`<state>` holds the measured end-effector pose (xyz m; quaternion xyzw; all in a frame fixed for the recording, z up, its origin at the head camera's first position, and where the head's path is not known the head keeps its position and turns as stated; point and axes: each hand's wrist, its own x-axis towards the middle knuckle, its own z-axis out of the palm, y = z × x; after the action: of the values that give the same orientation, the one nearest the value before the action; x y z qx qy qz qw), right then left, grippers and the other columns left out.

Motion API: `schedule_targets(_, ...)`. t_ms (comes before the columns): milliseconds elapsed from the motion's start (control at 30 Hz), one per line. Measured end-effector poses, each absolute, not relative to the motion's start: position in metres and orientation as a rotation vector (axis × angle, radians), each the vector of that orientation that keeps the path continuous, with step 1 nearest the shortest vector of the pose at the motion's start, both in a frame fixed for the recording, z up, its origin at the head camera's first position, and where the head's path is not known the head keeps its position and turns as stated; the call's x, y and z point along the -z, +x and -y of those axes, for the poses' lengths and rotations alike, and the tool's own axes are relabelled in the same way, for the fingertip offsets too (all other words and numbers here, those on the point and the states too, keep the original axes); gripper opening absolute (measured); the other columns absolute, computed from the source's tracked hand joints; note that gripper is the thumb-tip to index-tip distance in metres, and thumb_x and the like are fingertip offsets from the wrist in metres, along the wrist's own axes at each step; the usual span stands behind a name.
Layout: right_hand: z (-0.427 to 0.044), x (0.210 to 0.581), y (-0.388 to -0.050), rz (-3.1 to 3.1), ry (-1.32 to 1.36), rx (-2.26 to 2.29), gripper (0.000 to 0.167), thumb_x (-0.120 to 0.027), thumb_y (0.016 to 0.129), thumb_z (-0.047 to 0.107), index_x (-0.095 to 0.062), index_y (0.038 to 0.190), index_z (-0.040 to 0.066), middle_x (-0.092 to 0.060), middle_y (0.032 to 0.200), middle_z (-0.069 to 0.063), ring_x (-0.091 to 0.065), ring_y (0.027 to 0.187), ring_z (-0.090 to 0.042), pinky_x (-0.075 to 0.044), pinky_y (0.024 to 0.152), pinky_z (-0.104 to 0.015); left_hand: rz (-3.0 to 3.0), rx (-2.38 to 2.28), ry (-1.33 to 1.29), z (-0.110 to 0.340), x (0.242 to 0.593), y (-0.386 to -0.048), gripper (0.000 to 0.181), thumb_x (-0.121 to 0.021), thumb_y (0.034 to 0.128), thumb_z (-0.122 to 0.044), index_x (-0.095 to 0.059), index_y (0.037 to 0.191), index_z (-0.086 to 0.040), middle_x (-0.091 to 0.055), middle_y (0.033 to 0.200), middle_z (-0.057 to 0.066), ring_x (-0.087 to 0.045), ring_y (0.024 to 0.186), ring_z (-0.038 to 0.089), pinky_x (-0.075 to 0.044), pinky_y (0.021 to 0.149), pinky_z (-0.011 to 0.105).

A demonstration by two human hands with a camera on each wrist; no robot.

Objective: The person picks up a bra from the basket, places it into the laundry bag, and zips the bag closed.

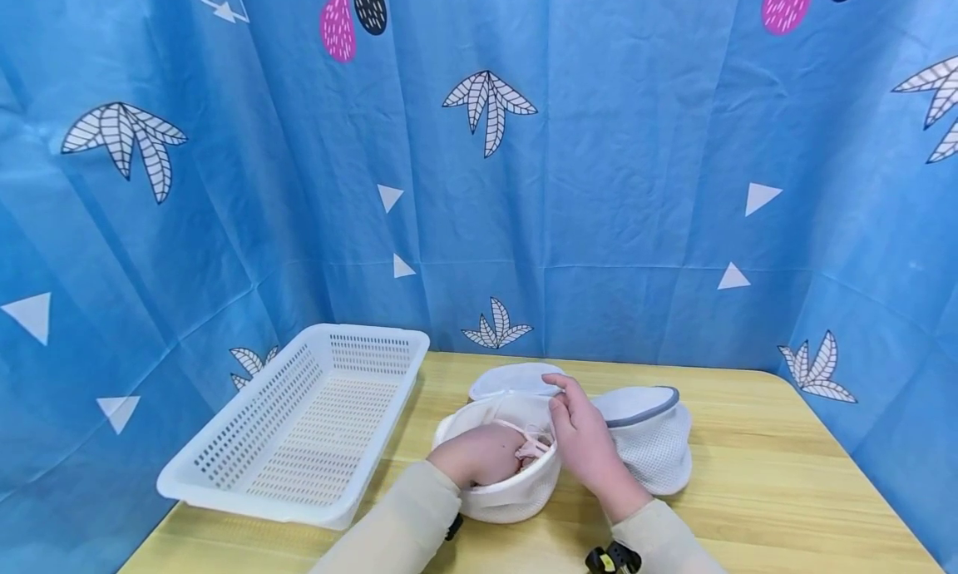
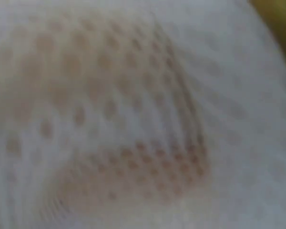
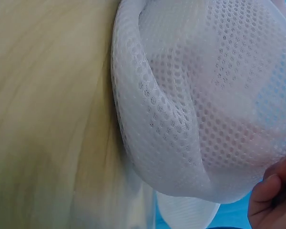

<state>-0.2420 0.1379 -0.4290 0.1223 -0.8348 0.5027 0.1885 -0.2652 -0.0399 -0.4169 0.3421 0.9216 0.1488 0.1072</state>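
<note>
A round white mesh laundry bag (image 1: 509, 507) stands unzipped on the table, its lid (image 1: 516, 378) folded back. My left hand (image 1: 486, 455) reaches down into the bag. Beside its fingers lies a pale pink garment (image 1: 533, 447) with thin straps; the fingertips are hidden. In the left wrist view, skin shows only blurrily through the mesh bag (image 2: 243, 143). My right hand (image 1: 587, 441) is at the bag's right rim. The right wrist view shows its thumb and fingers (image 3: 264, 191) pinching the edge of the mesh bag (image 3: 157, 129).
A second white mesh bag (image 1: 654, 453) with grey trim stands just right of my right hand. To the left lies a white perforated plastic basket (image 1: 344, 507) on the wooden table (image 1: 786, 491). A blue patterned curtain (image 1: 599, 183) surrounds the table's back and sides.
</note>
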Motion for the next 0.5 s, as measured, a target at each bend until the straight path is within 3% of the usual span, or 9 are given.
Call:
schedule_targets(167,-0.139,0.419,-0.237,2.262,0.427,-1.385,0.032,-0.049,0.106,0.009,-0.056,0.137,0.013,-0.055,0.078,0.000,-0.048,0.061,-0.010,-0.045,0.062,-0.031,-2.914,-0.216,0.861,0.031,0.421,-0.262,0.028,-0.060,0.0941,-0.019,-0.063,0.067,-0.016,-0.062,0.073,-0.003,-0.058,0.069,0.013,-0.050,0.068,0.031)
schedule_targets(333,-0.141,0.413,-0.235,2.223,0.466,-1.367,0.031,-0.049,0.106,0.010,-0.056,0.136,0.012,-0.048,0.074,0.003,-0.045,0.060,-0.010,-0.043,0.060,-0.031,-3.028,-0.141,0.745,0.028,0.422,-0.265,0.026,-0.059,0.0959,-0.034,-0.075,0.083,-0.019,-0.072,0.086,-0.002,-0.067,0.079,0.017,-0.053,0.069,0.040)
schedule_targets(500,-0.142,0.416,-0.237,2.259,0.415,-1.373,0.031,-0.054,0.104,0.009,-0.057,0.134,0.014,-0.049,0.074,0.004,-0.045,0.061,-0.010,-0.043,0.061,-0.030,-2.960,-0.227,0.753,0.035,0.411,-0.262,0.040,-0.051,0.0995,-0.053,-0.072,0.106,-0.020,-0.072,0.099,-0.004,-0.067,0.088,0.017,-0.052,0.072,0.040)
